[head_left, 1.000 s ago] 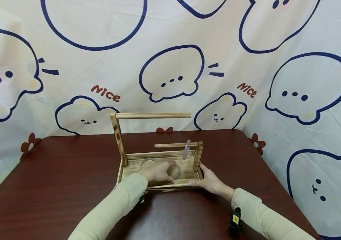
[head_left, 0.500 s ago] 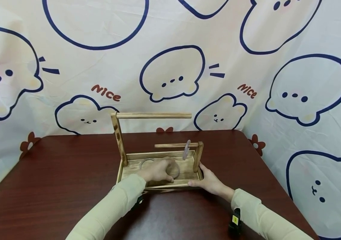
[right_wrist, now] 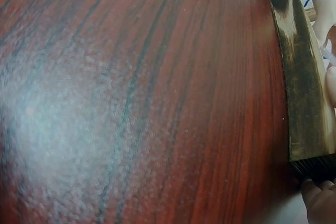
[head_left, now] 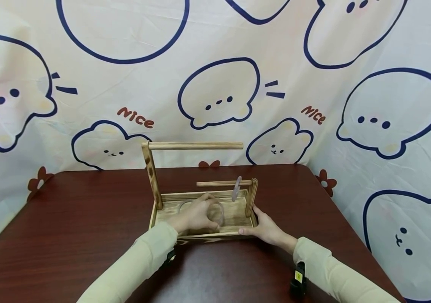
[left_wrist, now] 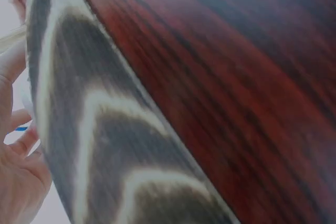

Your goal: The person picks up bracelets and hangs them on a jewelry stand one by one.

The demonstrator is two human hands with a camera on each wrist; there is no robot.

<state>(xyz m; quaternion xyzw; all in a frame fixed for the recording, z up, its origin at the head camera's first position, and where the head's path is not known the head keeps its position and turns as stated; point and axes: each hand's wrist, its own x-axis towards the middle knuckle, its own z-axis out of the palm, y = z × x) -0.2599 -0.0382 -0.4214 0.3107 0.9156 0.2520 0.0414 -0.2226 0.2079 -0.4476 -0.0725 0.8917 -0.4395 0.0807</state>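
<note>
A wooden jewelry stand with a shallow tray (head_left: 177, 196) stands on the table. Inside the tray, my left hand (head_left: 196, 214) pinches a pale translucent bangle (head_left: 221, 213) between curved fingers and thumb, the ring tilted up. Another bangle (head_left: 182, 203) lies behind that wrist, partly hidden by it. A third, lilac bangle (head_left: 236, 189) hangs on the low right bar (head_left: 217, 184). At the tray's right end my right hand (head_left: 270, 229) grips the corner, thumb on the front rim, fingers behind the side. In the left wrist view, the tray's dark-grained front wall (left_wrist: 100, 119) covers much of the frame.
A taller post (head_left: 152, 176) at the tray's left end carries a long upper bar (head_left: 196, 145) reaching right. The dark red table (head_left: 67, 227) surrounds the stand. Behind it hangs a printed white cloth (head_left: 215, 92).
My left hand has drawn slightly left inside the tray, and the bangle in its fingers has shifted left and turned more upright. My right hand stays on the tray corner.
</note>
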